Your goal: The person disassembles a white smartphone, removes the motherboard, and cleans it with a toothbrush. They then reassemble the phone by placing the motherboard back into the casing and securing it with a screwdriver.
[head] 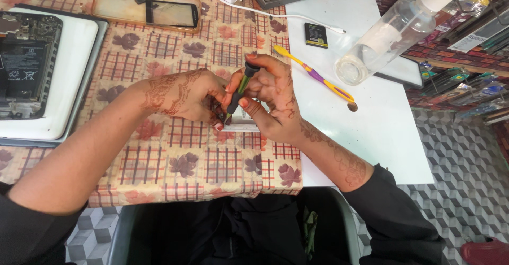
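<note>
Patterned tablecloth (pixel 175 159): right hand (pixel 275 98) gripped a green screwdriver (pixel 239 91) upright; left hand (pixel 185 95) pinched the small part (pixel 238 123). Steady vertical pressure seemed advisable.

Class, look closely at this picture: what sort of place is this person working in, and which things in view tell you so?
Most likely a small phone repair bench. An opened phone lies with its insides exposed, a detached black screen panel rests on a tray, and the right hand holds a small screwdriver over a small part steadied by the left hand.
</note>
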